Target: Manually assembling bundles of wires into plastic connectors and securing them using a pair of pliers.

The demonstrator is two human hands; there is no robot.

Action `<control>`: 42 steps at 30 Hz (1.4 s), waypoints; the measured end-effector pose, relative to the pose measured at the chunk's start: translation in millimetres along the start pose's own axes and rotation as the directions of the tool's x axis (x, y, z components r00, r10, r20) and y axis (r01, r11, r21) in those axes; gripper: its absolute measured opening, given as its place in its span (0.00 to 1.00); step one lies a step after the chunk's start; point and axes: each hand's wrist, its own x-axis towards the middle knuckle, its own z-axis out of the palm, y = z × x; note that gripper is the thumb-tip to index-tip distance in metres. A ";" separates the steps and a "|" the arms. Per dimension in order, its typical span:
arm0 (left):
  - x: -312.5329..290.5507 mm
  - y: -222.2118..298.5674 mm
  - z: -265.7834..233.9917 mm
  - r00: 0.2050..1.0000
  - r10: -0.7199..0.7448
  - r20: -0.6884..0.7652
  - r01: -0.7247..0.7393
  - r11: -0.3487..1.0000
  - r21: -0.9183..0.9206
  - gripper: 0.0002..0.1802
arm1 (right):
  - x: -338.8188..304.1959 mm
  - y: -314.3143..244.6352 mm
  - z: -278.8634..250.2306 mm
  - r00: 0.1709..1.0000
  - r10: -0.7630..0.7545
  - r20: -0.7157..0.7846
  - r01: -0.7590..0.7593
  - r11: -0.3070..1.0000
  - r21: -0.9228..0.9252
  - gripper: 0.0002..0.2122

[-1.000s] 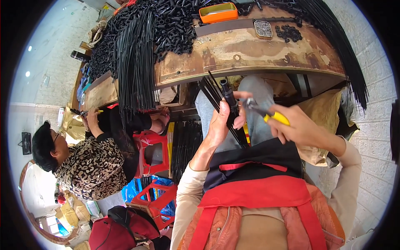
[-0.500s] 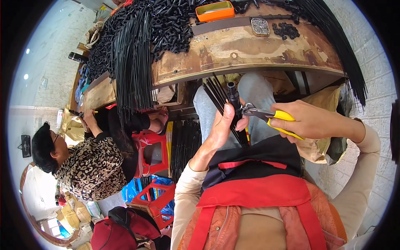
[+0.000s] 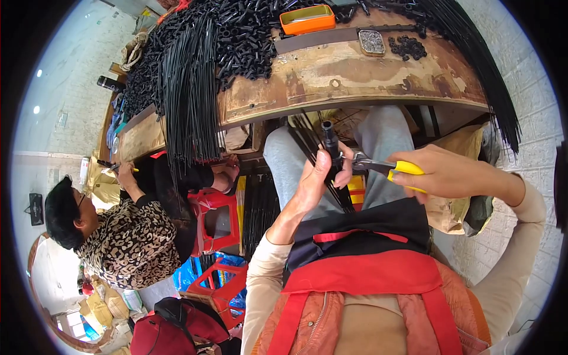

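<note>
Above my lap, my left hand (image 3: 319,174) is closed around a short black tubular part (image 3: 329,137), held upright with its round end up. Several thin black rods (image 3: 306,141) run slantwise beside it, behind my thumb. My right hand (image 3: 429,170) grips yellow-handled pliers (image 3: 408,171), whose metal jaws (image 3: 362,161) point left and meet the side of the black part by my left fingers. Whether the jaws are closed on anything there is too small to make out.
The wooden bench (image 3: 331,83) ahead carries a heap of black tubular parts (image 3: 248,41), bundled black rods (image 3: 192,94), an orange box (image 3: 306,20), a small tin of metal bits (image 3: 371,42) and black rings (image 3: 407,47). A co-worker (image 3: 127,236) sits at left near red stools (image 3: 218,219).
The pliers and my right hand have shifted slightly right, and their yellow handles look closer together. My knees have spread apart. My left hand still holds the black part.
</note>
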 end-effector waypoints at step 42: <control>-69.4 -172.9 -59.7 0.716 -0.691 0.100 0.628 0.575 -0.525 0.32 | -25.2 63.4 49.6 0.269 -0.316 -0.910 0.795 0.606 0.025 0.17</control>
